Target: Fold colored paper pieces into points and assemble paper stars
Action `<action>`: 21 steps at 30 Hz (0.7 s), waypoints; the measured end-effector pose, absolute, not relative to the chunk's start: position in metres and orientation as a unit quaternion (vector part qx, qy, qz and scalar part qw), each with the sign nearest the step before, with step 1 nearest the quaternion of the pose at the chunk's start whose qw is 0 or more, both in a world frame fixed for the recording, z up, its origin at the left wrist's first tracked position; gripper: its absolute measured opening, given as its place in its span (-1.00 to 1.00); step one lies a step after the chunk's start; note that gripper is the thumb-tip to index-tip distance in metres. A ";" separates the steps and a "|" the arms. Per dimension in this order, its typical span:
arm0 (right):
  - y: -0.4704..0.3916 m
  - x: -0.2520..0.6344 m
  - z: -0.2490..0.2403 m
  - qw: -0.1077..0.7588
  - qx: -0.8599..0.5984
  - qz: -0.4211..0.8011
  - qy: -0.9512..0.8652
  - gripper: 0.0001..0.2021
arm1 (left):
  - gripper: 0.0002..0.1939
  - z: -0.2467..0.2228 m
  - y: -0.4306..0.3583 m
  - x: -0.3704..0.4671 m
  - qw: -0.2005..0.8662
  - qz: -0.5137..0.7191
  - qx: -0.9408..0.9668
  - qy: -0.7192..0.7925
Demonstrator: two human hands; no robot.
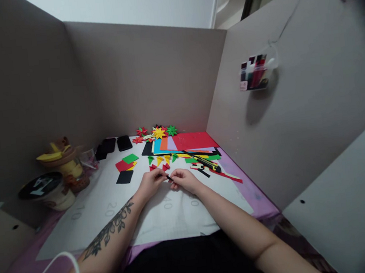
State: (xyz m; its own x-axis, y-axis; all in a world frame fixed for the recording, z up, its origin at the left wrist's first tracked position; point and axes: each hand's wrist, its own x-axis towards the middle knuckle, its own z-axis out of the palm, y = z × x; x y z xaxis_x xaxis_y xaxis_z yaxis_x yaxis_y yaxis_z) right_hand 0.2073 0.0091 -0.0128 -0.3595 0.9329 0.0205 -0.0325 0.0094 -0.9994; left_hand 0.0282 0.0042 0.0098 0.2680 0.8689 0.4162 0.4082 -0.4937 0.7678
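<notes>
Close together over the middle of the white mat, my left hand (pixel 152 184) and my right hand (pixel 183 181) pinch a small piece of black paper (pixel 169 178) between their fingertips. The piece looks narrow, perhaps folded; its exact shape is too small to tell. Just beyond the fingers lie small folded paper points in green (pixel 150 160), yellow (pixel 160 160) and red (pixel 165 167). Left of my left hand, a black paper square (pixel 124 177) lies flat, near overlapping red (pixel 124 165) and green (pixel 130 158) squares.
A yellow-and-black utility knife (pixel 205 162) lies at the right among paper strips (pixel 227 176). Coloured sheets (pixel 196 140) and folded paper stars (pixel 159 133) are at the back. Pots and a lidded tub (pixel 57 201) stand at the left. A clear pouch (pixel 255 72) hangs on the right wall.
</notes>
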 end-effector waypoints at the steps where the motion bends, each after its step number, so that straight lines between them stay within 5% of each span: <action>1: 0.009 0.208 -0.013 0.423 -0.384 0.589 -0.572 -0.79 | -0.93 0.010 0.004 0.028 0.263 0.430 0.750 0.428; 21: 0.011 0.206 -0.019 0.409 -0.384 0.557 -0.613 -0.81 | -0.89 0.009 0.002 0.027 0.250 0.414 0.781 0.396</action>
State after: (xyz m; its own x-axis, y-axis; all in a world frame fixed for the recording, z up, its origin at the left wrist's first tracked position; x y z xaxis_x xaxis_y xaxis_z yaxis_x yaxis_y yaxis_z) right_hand 0.2056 0.0114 -0.0193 -0.3712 0.9256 0.0733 0.0160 0.0854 -0.9962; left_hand 0.0266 0.0018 0.0086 0.3443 0.8249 0.4484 0.4118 -0.5619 0.7174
